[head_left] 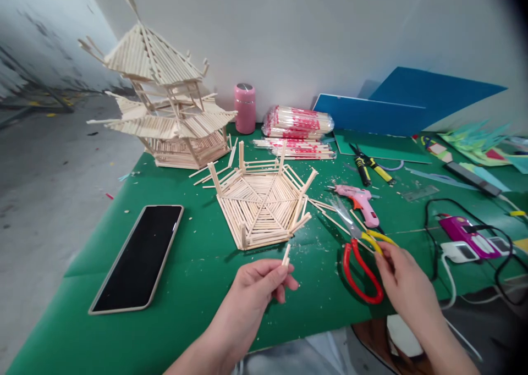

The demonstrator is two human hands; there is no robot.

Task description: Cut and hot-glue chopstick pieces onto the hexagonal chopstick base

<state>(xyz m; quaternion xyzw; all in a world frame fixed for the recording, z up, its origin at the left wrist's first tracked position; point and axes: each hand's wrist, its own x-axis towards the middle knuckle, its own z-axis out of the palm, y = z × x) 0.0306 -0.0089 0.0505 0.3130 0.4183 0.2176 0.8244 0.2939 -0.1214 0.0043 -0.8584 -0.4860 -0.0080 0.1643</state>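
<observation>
My left hand [256,288] pinches a short wooden stick piece [286,254] between thumb and fingers, just in front of a flat hexagonal frame of sticks [260,203]. Over to the right, my right hand [402,280] rests its fingertips on the yellow handle of red-and-yellow scissors [359,257] that lie on the green table cover [198,265]. A pink glue gun [359,200] lies just behind the scissors.
A tall stick pagoda model [165,97] stands at the back left. A phone [138,257] lies at the left. Behind are a pink flask [245,108], packs of sticks [297,123], pliers [371,166], blue boards [404,103] and, right, chargers with cables [470,237].
</observation>
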